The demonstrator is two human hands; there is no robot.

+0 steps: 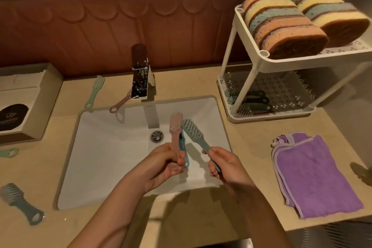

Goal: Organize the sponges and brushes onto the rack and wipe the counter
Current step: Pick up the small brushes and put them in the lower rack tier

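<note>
Over the white sink [104, 159], my left hand [163, 165] grips a pink brush [175, 127] by its handle, together with a blue brush [183, 147] partly hidden behind it. My right hand [225, 164] holds a grey-green brush [194, 133] by the handle, bristle head up and tilted left. The white two-tier rack [261, 60] stands at the back right, with several sponges [281, 24] on its top tier and dark brushes [253, 100] on its bottom tier. A folded purple cloth [314, 175] lies on the counter at the right.
More brushes lie on the beige counter: a light green one [94, 92], a pink one [120, 103] by the chrome faucet [141, 78], a green one [9, 152] at the left edge, a grey-blue one [20, 201] at front left. A tissue box [22, 102] sits at the left.
</note>
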